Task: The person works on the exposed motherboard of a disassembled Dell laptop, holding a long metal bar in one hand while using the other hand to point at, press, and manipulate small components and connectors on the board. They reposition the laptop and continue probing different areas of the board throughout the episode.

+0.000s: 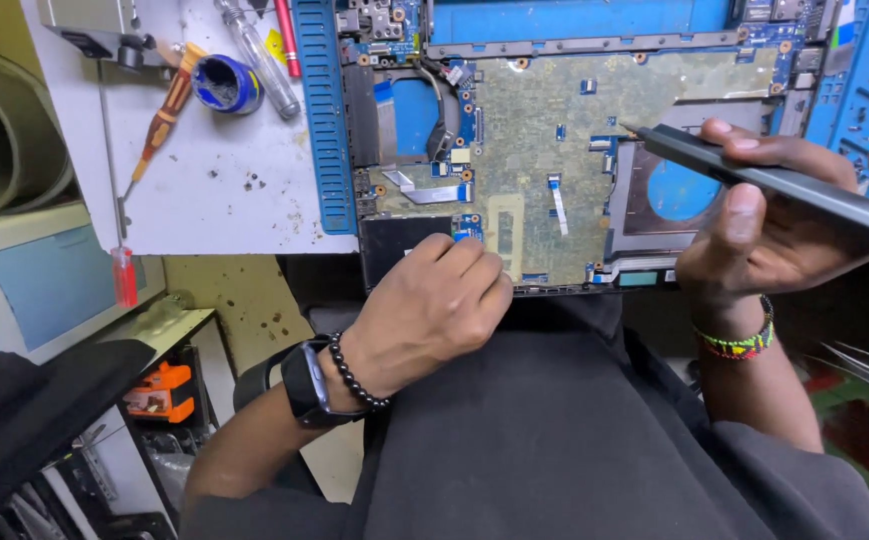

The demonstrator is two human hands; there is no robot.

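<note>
Head view | left hand (444,300) curled on laptop board (554,160), fingertips hidden | right hand (754,235) pinching grey tool (784,185), end cropped

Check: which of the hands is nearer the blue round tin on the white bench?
Left. The left hand rests at the opened laptop's near edge, below and right of the blue tin. The right hand, holding a grey tool, is far right.
</note>
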